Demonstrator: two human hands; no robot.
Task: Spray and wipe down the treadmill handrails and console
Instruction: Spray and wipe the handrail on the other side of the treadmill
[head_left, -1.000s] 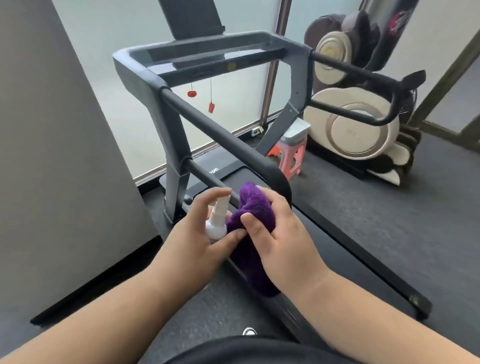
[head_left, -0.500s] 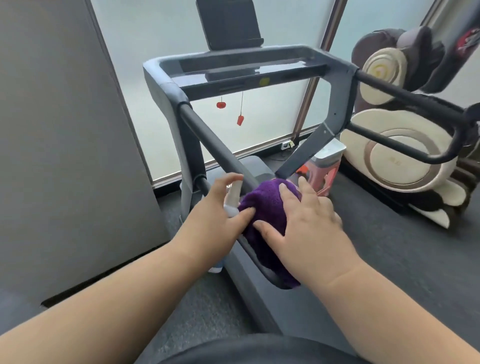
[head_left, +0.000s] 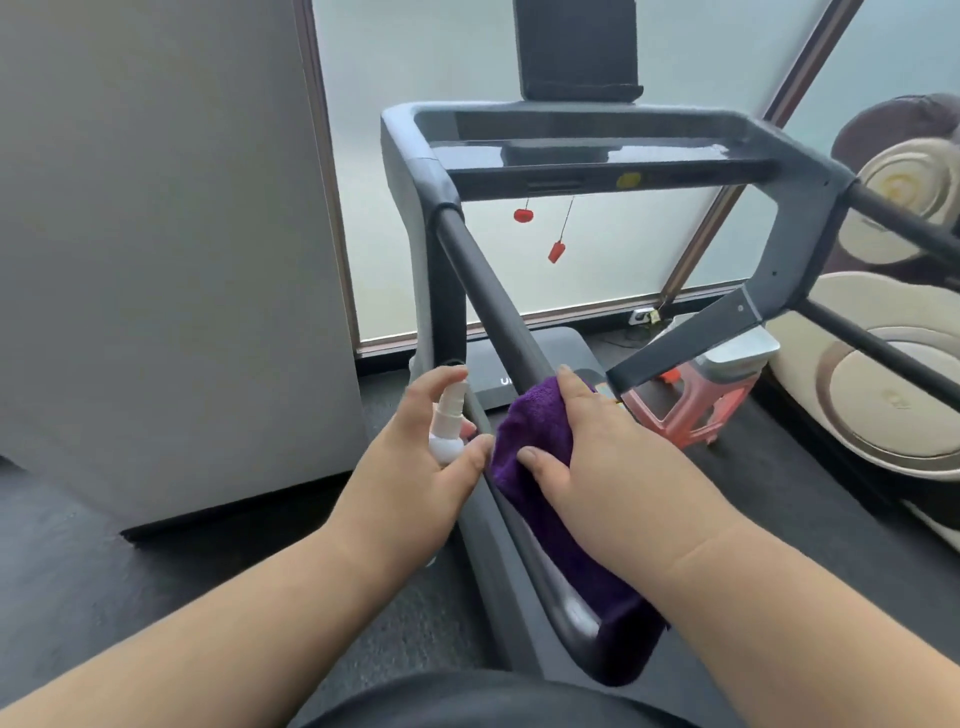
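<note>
A dark grey treadmill stands ahead, its left handrail (head_left: 488, 306) sloping down toward me from the console (head_left: 587, 166). My right hand (head_left: 597, 457) presses a purple cloth (head_left: 524, 431) around the lower part of that rail; the cloth hangs down along the rail's curved end. Just left of the rail, my left hand (head_left: 415, 462) grips a small white spray bottle (head_left: 448, 421) with the index finger over its nozzle. A black tablet holder (head_left: 576, 49) rises above the console. The right handrail (head_left: 904, 218) runs off the frame's right edge.
A grey wall panel (head_left: 156, 249) stands close on the left. Frosted glass (head_left: 623, 270) is behind the treadmill. Red safety-key tags (head_left: 556, 252) dangle under the console. A pink stool (head_left: 701, 400) and a cream massage chair (head_left: 893, 364) sit to the right on dark flooring.
My view has swung left and closer to the treadmill. My right hand has slid the purple cloth up along the left handrail, and my left hand with the bottle has moved alongside.
</note>
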